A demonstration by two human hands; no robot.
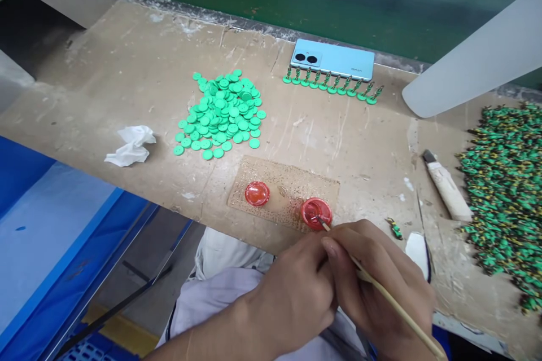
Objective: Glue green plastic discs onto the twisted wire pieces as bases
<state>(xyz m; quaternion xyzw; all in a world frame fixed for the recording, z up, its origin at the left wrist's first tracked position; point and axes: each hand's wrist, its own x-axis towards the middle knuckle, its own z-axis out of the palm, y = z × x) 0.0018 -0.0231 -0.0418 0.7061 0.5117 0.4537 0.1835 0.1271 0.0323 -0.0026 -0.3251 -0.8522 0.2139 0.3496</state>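
My right hand is closed around a thin wooden brush, whose tip dips into a red cap at the right end of a cardboard piece. Against it, at the lower middle, rests my left hand, its fingers curled together; what they hold, if anything, is hidden. A second red cap sits on the left part of the cardboard. Beyond it lies a pile of green discs. Several small figures on green bases stand in a row beside a light blue phone.
At the right edge is a heap of small green and dark figures. Left of it lie a wrapped-handle tool and one loose figure. White crumpled tissue is at the left. A pale tube slants over the back right.
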